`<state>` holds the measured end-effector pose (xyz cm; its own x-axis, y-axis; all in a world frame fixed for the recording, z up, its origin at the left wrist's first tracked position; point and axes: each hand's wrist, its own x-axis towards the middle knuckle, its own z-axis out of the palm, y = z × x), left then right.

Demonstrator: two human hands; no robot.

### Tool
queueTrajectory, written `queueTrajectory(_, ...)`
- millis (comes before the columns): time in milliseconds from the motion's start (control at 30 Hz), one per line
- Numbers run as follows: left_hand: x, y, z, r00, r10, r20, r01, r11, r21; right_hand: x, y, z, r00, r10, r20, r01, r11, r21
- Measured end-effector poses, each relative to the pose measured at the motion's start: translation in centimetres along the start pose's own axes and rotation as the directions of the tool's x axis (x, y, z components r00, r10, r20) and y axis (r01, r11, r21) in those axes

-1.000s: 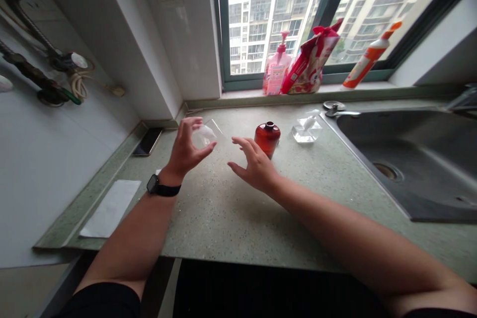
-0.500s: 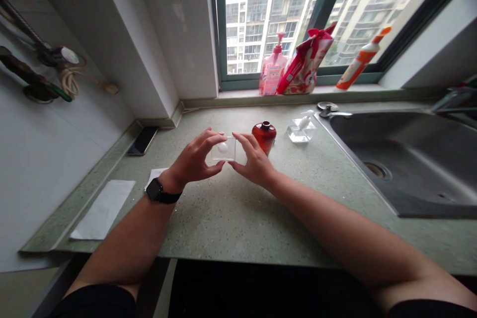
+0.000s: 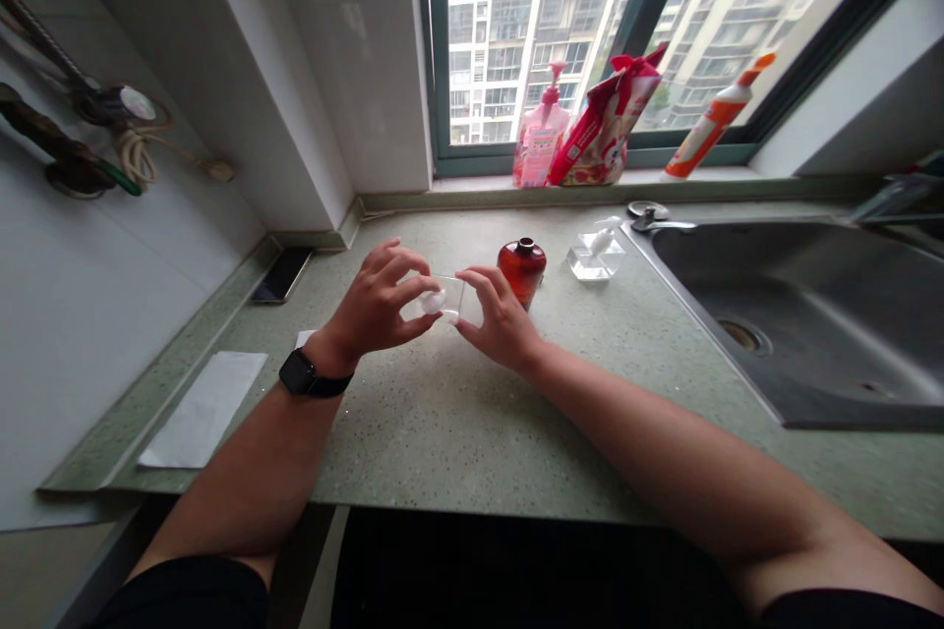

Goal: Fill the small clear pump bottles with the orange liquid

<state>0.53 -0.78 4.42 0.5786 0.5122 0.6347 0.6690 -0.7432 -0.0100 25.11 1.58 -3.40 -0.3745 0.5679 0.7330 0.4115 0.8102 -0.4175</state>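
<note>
At the speckled stone counter [image 3: 435,442], our left hand [image 3: 376,300] and right hand [image 3: 501,319] pinch a clear square case [image 3: 451,300] between curled fingertips, just in front of an amber bottle [image 3: 522,273]. A white blob [image 3: 434,301] shows inside the case. Step in hand: we are handling the case with both hands. Its slick edges call for a steady, light grip.

Counter: 1 amber bottle [image 3: 521,273] and 1 clear plastic holder [image 3: 594,265] near the steel sink [image 3: 767,285]; 1 phone [image 3: 281,275] and 1 white sheet [image 3: 205,410] along the left edge. Sill: 1 pink pump bottle [image 3: 541,140], 1 red pouch [image 3: 603,123], 1 orange-capped tube [image 3: 712,118].
</note>
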Motion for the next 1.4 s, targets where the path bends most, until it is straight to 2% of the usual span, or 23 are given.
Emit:
queueTrajectory(200,0.0,0.0,0.5,0.998,-0.039,0.048,0.041,0.998,-0.049,-0.1,0.3,0.3,0.999,0.024,0.023,-0.024,1.0,-0.011)
queueTrajectory(567,-0.2,-0.4,1.2,0.998,-0.045,-0.036,0.044,0.998,-0.038,-0.3,0.2,0.6,1.0,-0.001,0.012,0.001,1.0,-0.023)
queueTrajectory(800,-0.2,0.1,1.2,1.0,0.011,0.015,-0.01,0.998,-0.065,-0.3,0.9,0.7,1.0,0.003,-0.016,-0.003,0.999,-0.052)
queueTrajectory(1033,-0.4,-0.1,2.0,0.999,-0.013,-0.04,0.011,0.998,-0.063,-0.3,0.9,0.8,1.0,-0.007,-0.021,0.006,0.999,-0.042)
queueTrajectory(1133,-0.4,-0.1,1.9,1.0,-0.017,-0.022,0.015,0.997,-0.082,-0.3,1.1,0.8,0.999,-0.016,-0.035,0.015,0.999,-0.04)
queueTrajectory(1267,-0.4,0.0,1.9,1.0,0.005,-0.001,-0.006,0.996,-0.089,-0.3,1.4,0.8,0.999,0.02,-0.031,-0.022,0.999,-0.038)
queueTrajectory(1400,-0.4,-0.2,2.3,0.999,-0.01,-0.045,0.007,0.997,-0.073,-0.3,1.5,0.7,0.999,0.04,-0.009,-0.04,0.999,-0.036)
